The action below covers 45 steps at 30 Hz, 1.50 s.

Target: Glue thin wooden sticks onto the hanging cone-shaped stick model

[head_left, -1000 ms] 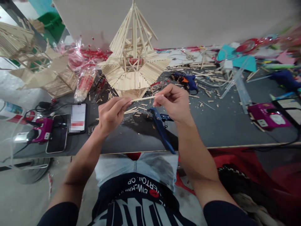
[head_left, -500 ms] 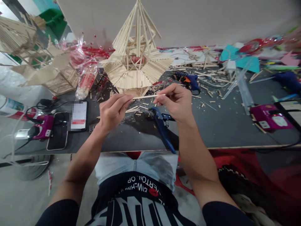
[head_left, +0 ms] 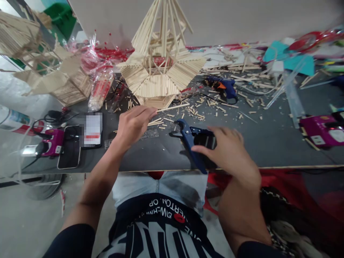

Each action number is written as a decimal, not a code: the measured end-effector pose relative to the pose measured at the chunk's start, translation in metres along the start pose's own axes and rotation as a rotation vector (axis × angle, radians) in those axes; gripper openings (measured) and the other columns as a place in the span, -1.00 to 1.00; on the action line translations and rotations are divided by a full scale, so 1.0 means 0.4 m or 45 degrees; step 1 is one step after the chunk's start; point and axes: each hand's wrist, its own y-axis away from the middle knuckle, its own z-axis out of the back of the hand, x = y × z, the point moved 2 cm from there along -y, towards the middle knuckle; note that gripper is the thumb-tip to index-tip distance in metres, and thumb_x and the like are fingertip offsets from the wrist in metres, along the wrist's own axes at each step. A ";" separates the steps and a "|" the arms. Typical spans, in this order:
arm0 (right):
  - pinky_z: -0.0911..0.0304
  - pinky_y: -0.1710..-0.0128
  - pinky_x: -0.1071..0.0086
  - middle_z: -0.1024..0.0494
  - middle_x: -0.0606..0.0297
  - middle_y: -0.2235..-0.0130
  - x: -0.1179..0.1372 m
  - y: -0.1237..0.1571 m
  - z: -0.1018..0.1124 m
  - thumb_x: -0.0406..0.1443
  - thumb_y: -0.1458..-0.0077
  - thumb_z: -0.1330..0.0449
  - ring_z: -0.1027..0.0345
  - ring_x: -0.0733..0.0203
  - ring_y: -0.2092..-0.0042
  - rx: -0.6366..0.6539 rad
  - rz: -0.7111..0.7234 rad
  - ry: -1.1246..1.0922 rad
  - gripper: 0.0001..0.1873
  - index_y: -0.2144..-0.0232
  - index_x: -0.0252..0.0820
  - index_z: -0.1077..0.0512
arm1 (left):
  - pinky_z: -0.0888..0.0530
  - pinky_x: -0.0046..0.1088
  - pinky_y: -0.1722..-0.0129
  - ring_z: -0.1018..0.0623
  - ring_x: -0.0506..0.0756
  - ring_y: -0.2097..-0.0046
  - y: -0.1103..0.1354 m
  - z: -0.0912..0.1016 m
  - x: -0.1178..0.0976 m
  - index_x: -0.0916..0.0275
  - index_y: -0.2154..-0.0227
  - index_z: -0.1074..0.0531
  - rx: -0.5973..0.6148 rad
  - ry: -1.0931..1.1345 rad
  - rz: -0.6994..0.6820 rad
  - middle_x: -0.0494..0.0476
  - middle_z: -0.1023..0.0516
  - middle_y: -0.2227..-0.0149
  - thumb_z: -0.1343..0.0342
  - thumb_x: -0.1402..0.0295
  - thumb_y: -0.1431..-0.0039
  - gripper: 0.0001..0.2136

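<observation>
My left hand [head_left: 137, 123] pinches one end of a thin wooden stick [head_left: 174, 107], which points right across the bench. Over a blue pipe cutter [head_left: 191, 141] lying on the bench is my right hand [head_left: 228, 145]. Its thumb reaches the near handle while the other fingers are spread and blurred; a firm grip does not show. Just beyond the left hand stands a lantern-like model [head_left: 158, 84] built of wooden sticks, with a pointed top and flared panels.
Stick offcuts [head_left: 197, 114] litter the bench [head_left: 150, 157]. A blue glue gun [head_left: 228, 87] lies behind them. Phones [head_left: 68, 150] and a purple power socket [head_left: 52, 143] are at left, another purple socket [head_left: 319, 130] at right. A second stick model [head_left: 51, 79] stands far left.
My right hand has let go of the stick and moved down and right to the pipe cutter. My left hand still holds the stick, and the view has shifted slightly.
</observation>
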 end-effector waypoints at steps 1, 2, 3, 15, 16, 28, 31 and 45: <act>-0.09 -0.25 -0.26 -0.42 -0.26 -0.18 0.002 0.021 -0.013 0.20 0.00 -0.29 -0.28 -0.41 -0.20 0.054 0.033 0.063 -0.02 -0.22 -0.43 -0.32 | -0.50 -0.50 0.24 -0.64 0.00 0.25 0.000 -0.002 -0.001 0.24 0.14 -0.59 0.012 0.004 0.005 0.09 -0.69 0.26 -0.13 0.39 -0.39 -0.86; -0.06 -0.27 -0.26 -0.37 -0.28 -0.22 0.008 0.035 -0.022 0.20 0.02 -0.30 -0.24 -0.42 -0.23 0.087 0.061 0.115 0.05 -0.27 -0.45 -0.25 | -0.50 -0.50 0.24 -0.64 0.00 0.25 0.001 -0.005 -0.001 0.24 0.14 -0.59 0.027 0.009 0.012 0.08 -0.69 0.26 -0.13 0.38 -0.39 -0.86; -0.06 -0.27 -0.25 -0.33 -0.31 -0.23 0.017 0.042 -0.026 0.18 0.01 -0.30 -0.21 -0.43 -0.24 0.110 0.081 0.156 0.08 -0.30 -0.48 -0.19 | -0.50 -0.50 0.24 -0.64 0.00 0.24 0.001 -0.008 0.000 0.23 0.14 -0.59 0.039 0.016 0.019 0.08 -0.69 0.26 -0.12 0.37 -0.39 -0.86; -0.36 0.09 0.03 -0.50 -0.08 0.12 0.067 0.065 0.008 -0.12 -0.28 0.07 -0.46 -0.15 0.13 0.182 -0.049 -0.253 -0.42 -0.15 -0.40 -0.39 | -0.46 -0.50 0.29 -0.63 0.02 0.26 0.006 -0.022 -0.010 0.26 0.17 -0.57 0.091 -0.003 0.018 0.10 -0.67 0.28 -0.07 0.37 -0.42 -0.82; -0.36 0.12 0.07 -0.53 -0.02 0.19 0.071 0.070 0.008 -0.08 -0.30 0.10 -0.47 -0.10 0.17 0.223 -0.084 -0.418 -0.46 -0.04 -0.33 -0.45 | -0.47 -0.50 0.29 -0.63 0.02 0.26 0.007 -0.023 -0.015 0.28 0.17 -0.56 0.100 0.008 0.016 0.11 -0.66 0.28 -0.07 0.38 -0.42 -0.83; -0.25 0.13 0.20 -0.57 0.13 0.21 0.215 0.064 -0.018 -0.03 -0.32 0.02 -0.43 0.06 0.18 0.190 -0.168 -0.975 -0.58 0.17 -0.19 -0.49 | -0.49 -0.49 0.24 -0.62 0.03 0.24 0.015 -0.035 -0.013 0.32 0.15 -0.54 0.102 0.089 0.113 0.16 -0.62 0.28 0.05 0.43 -0.46 -0.76; -0.21 0.20 0.23 -0.51 0.20 0.33 0.215 0.054 -0.004 -0.02 -0.36 0.08 -0.38 0.11 0.27 0.167 -0.168 -0.994 -0.55 0.37 -0.16 -0.41 | -0.48 -0.49 0.27 -0.62 0.03 0.27 0.014 -0.035 -0.019 0.31 0.16 -0.54 0.106 0.094 0.123 0.14 -0.62 0.29 0.03 0.43 -0.44 -0.78; -0.24 0.19 0.26 -0.51 0.22 0.32 0.238 0.035 -0.012 -0.05 -0.35 0.05 -0.38 0.11 0.24 0.140 -0.129 -1.059 -0.61 0.34 -0.13 -0.39 | -0.49 -0.51 0.23 -0.60 0.01 0.24 0.017 -0.040 -0.038 0.28 0.07 -0.55 0.159 0.180 0.129 0.13 -0.61 0.25 0.00 0.47 -0.42 -0.78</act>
